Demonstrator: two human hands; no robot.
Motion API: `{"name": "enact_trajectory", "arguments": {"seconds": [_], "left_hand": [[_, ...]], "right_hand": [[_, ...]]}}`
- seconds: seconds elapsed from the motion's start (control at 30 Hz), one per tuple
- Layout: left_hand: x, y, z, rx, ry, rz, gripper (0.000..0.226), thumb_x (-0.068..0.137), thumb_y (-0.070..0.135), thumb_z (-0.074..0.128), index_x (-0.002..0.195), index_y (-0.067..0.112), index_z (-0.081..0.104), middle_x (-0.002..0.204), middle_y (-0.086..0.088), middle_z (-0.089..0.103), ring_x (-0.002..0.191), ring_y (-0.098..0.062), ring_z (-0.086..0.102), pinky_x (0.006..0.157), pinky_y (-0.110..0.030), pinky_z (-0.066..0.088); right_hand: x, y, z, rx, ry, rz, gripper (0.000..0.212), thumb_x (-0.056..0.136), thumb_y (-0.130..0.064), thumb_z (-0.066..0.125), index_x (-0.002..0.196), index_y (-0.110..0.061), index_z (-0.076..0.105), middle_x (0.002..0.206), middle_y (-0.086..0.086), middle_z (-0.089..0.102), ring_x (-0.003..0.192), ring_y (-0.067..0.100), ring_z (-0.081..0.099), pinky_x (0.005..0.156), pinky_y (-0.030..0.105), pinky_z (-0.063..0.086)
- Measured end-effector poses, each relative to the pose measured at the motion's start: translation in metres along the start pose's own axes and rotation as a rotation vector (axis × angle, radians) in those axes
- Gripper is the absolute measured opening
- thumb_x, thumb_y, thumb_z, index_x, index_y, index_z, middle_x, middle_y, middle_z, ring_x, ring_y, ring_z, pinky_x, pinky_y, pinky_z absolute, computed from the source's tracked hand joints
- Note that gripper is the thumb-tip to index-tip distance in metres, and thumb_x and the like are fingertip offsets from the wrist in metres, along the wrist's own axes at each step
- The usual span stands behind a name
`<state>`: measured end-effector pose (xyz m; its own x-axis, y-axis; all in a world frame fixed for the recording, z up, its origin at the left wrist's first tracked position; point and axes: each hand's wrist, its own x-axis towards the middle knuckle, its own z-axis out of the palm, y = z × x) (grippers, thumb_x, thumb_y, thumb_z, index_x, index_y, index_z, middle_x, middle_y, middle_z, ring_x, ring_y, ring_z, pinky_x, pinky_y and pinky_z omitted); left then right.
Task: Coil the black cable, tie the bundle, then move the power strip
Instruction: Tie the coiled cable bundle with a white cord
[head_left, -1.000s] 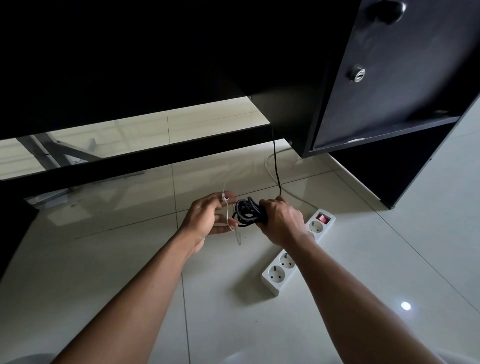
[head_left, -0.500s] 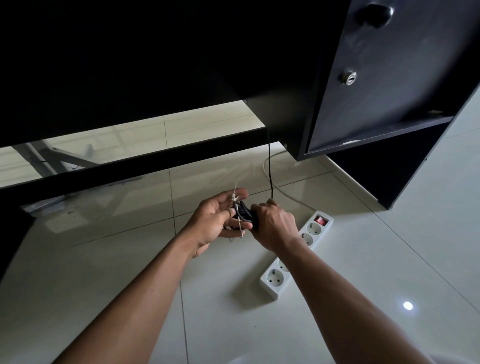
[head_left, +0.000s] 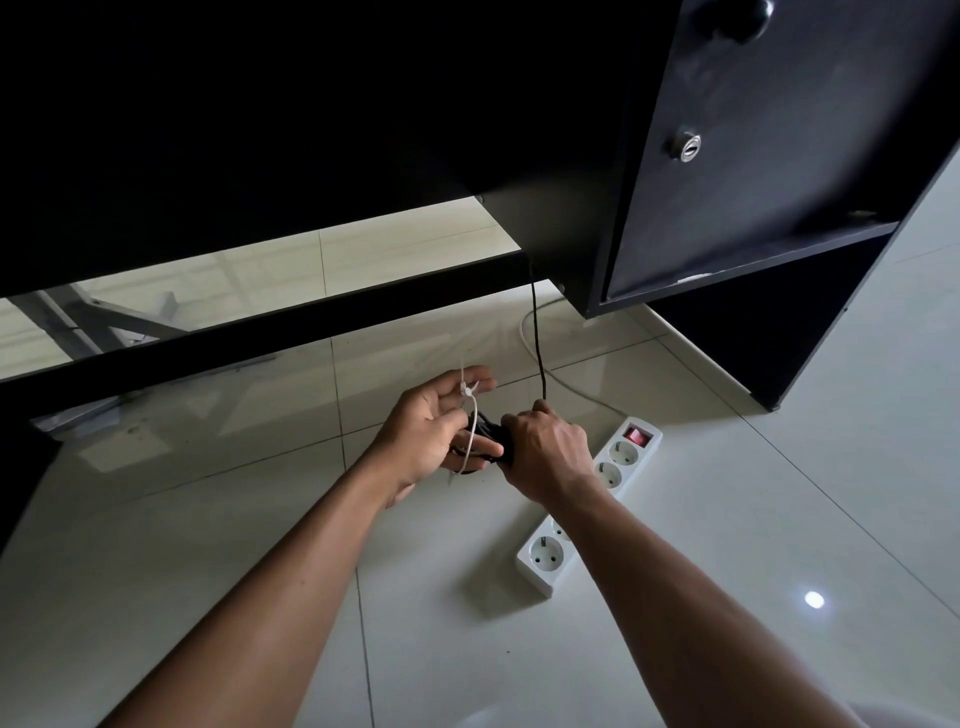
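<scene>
My right hand (head_left: 548, 449) grips the coiled black cable bundle (head_left: 488, 435) above the floor. The cable's free end (head_left: 537, 343) runs up from the bundle to the dark desk. My left hand (head_left: 434, 428) is palm up beside the bundle, and a thin white tie (head_left: 469, 415) runs across its fingers and over the coil. Whether the fingers pinch the tie is unclear. The white power strip (head_left: 592, 499) with a red switch lies on the tiles just right of my right wrist, partly hidden by my forearm.
A black desk crossbar (head_left: 270, 332) spans the view ahead. A black cabinet (head_left: 753, 156) with a lock stands at the upper right. A white cord (head_left: 550, 374) curves over the glossy tiled floor (head_left: 208, 519) toward the power strip.
My left hand has turned palm up and closed in on the bundle, bringing the white tie across the coil. My right hand keeps its grip and has barely shifted.
</scene>
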<state>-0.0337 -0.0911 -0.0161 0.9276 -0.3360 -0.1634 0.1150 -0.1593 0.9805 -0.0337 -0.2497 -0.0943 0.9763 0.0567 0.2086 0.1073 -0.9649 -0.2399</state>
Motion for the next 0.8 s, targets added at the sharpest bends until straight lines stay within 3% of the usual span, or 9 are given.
{"name": "enact_trajectory", "arguments": {"seconds": [0.27,0.37,0.5,0.6,0.7,0.8], "left_hand": [[0.007,0.006,0.002,0.202,-0.020,-0.073,0.037,0.104,0.001,0.050,0.132,0.022,0.061,0.140,0.004,0.056,0.086,-0.021,0.079,0.063,-0.033,0.064],[0.008,0.009,0.002,0.157,0.029,-0.113,0.028,0.107,0.008,0.045,0.125,0.020,0.063,0.131,-0.002,0.063,0.081,-0.025,0.079,0.058,-0.033,0.062],[0.006,0.009,-0.003,0.119,0.010,-0.200,0.032,0.110,0.016,0.035,0.119,0.025,0.064,0.126,0.001,0.068,0.077,-0.028,0.079,0.062,-0.035,0.063],[0.008,0.005,-0.006,0.189,-0.033,-0.160,0.036,0.106,0.007,0.039,0.124,0.028,0.062,0.128,0.009,0.066,0.064,-0.024,0.075,0.065,-0.034,0.063],[0.012,0.000,-0.004,0.293,-0.037,-0.044,0.044,0.099,0.000,0.047,0.129,0.028,0.060,0.130,0.009,0.064,0.047,-0.019,0.066,0.058,-0.028,0.058],[0.016,-0.009,-0.002,0.330,0.002,0.027,0.051,0.094,-0.002,0.052,0.132,0.031,0.060,0.134,0.006,0.060,0.036,-0.018,0.052,0.065,-0.037,0.061]], "right_hand": [[0.000,-0.002,-0.003,0.023,0.064,-0.056,0.019,0.095,-0.035,0.058,0.091,-0.018,0.064,0.085,-0.002,0.068,0.099,0.019,0.057,0.059,0.032,0.038],[0.000,-0.001,-0.005,0.044,0.053,-0.072,0.019,0.093,-0.036,0.058,0.092,-0.018,0.064,0.085,-0.003,0.067,0.100,0.019,0.057,0.059,0.032,0.039],[0.001,-0.002,-0.009,0.064,0.045,-0.079,0.019,0.093,-0.036,0.057,0.093,-0.018,0.062,0.084,-0.002,0.064,0.100,0.019,0.058,0.061,0.031,0.036],[0.001,-0.003,-0.011,0.077,0.033,-0.079,0.027,0.094,-0.039,0.058,0.107,-0.016,0.061,0.088,0.003,0.064,0.100,0.022,0.059,0.062,0.032,0.040],[0.002,-0.005,-0.012,0.098,0.008,-0.051,0.050,0.091,-0.042,0.063,0.131,-0.017,0.049,0.084,0.003,0.054,0.090,0.025,0.060,0.061,0.033,0.042],[0.003,-0.005,-0.013,0.120,-0.009,-0.027,0.066,0.087,-0.041,0.067,0.143,-0.024,0.036,0.080,0.000,0.049,0.075,0.022,0.054,0.060,0.031,0.040]]}}
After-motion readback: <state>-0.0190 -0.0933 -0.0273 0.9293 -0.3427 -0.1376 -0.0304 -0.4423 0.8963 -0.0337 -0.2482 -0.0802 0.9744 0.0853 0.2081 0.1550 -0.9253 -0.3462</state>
